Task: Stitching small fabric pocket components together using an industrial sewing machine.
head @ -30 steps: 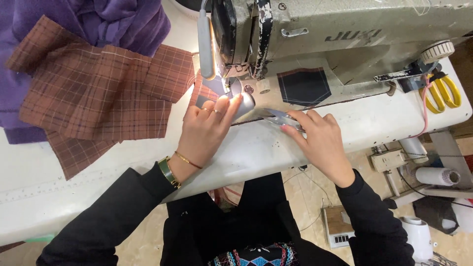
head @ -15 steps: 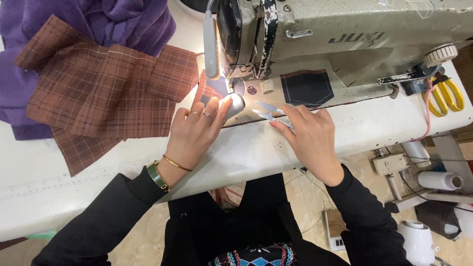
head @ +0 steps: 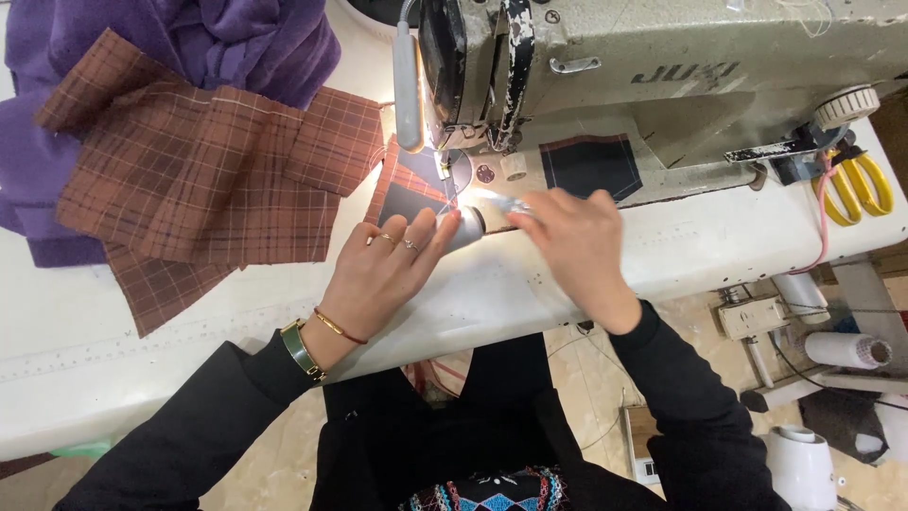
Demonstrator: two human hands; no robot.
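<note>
a small piece of brown plaid and dark fabric (head: 409, 189) lies on the bed of the grey industrial sewing machine (head: 662, 66), just under the needle area and beneath the lit white lamp arm (head: 407, 85). the left hand (head: 388, 274) rests flat beside it, fingers spread and pressing the cloth to the white table (head: 142, 322), gripping nothing. the right hand (head: 577, 241) pinches something pale and shiny near the needle plate; glare hides what, so i cannot tell what it holds. to feed well here, the flat hand should likely keep the cloth taut and square to the needle, fingertips clear of it. a stack of brown plaid cut pieces (head: 199, 180) lies to the left over purple cloth (head: 236, 38); a dark pocket-shaped patch (head: 591, 163) and yellow-handled scissors (head: 865, 185) lie to the right.
</note>
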